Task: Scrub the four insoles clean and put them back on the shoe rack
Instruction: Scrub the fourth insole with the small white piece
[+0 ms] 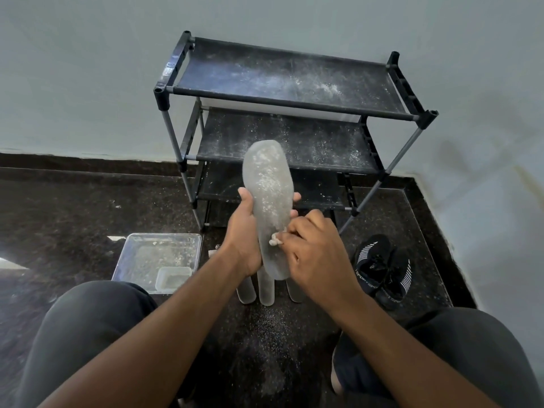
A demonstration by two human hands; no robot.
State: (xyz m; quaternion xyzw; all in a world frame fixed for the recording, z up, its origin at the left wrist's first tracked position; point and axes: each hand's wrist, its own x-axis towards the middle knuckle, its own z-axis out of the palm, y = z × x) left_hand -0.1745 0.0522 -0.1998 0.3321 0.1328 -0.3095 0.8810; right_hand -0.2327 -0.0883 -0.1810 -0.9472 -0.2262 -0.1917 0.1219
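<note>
My left hand [243,231] grips a grey insole [269,189] from behind and holds it upright in front of the shoe rack [288,104]. White powder speckles the insole's face. My right hand [315,251] pinches a small white cloth wad [275,240] against the insole's lower part. Three more grey insoles [266,293] lie side by side on the dark floor below my hands, mostly hidden by them. The black rack has three dusty fabric shelves with nothing on them.
A clear plastic tray [159,260] holding a smaller tub and powder residue sits on the floor at the left. A pair of black sneakers [382,269] lies at the right. My knees frame the bottom. Powder is scattered on the floor.
</note>
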